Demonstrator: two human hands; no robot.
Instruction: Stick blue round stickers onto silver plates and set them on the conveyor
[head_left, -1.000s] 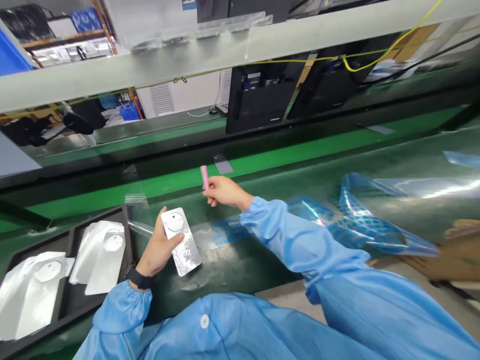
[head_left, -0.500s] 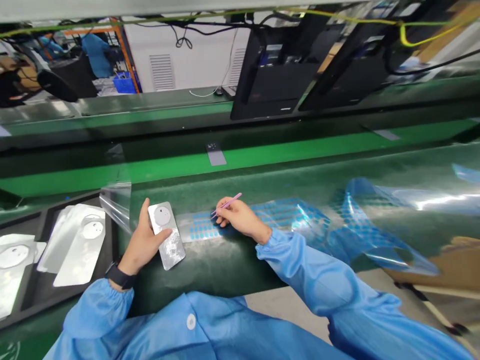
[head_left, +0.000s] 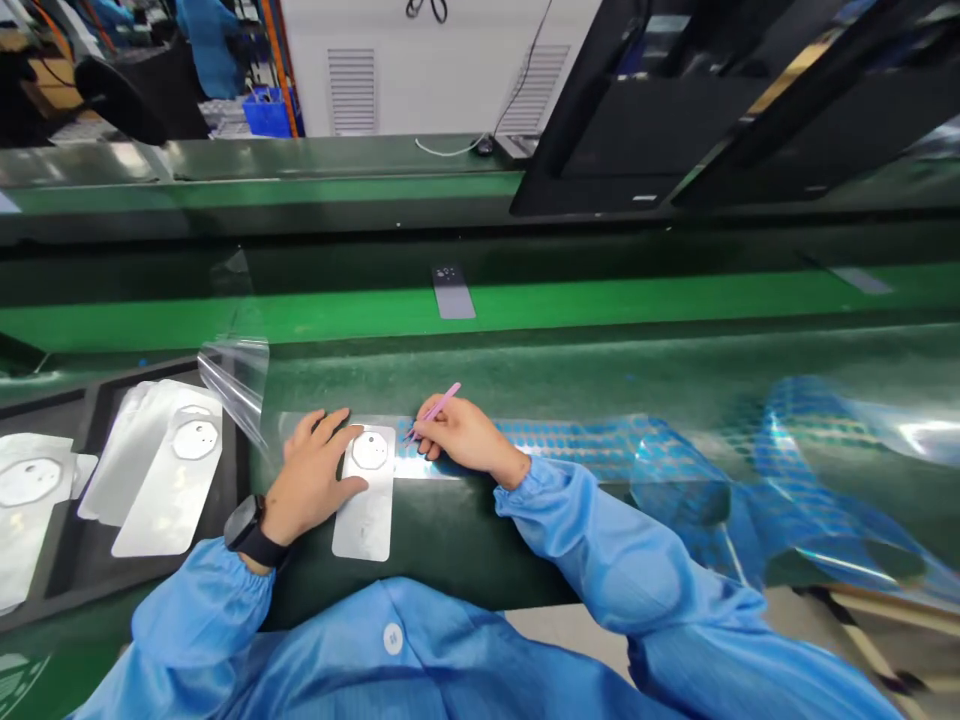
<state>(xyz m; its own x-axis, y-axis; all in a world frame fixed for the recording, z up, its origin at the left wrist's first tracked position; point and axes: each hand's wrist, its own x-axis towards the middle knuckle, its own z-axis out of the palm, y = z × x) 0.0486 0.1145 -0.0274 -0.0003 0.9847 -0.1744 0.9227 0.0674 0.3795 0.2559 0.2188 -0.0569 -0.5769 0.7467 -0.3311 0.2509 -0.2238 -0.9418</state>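
Note:
A silver phone back cover with a round camera ring lies flat on the dark green bench in front of me. My left hand rests beside it, fingers spread, thumb and fingertips pressing on its left edge. My right hand pinches pink tweezers, their tip down at the near end of a clear film strip covered with small blue dots, just right of the cover's top.
A black tray at the left holds more silver covers. Loose clear film curls up beside it. A grey cover lies on the green conveyor belt behind. The dotted film piles up at the right. Black monitors stand beyond.
My left hand has laid the cover flat on the bench and opened over it. My right hand with the tweezers has moved left, close to the cover's top.

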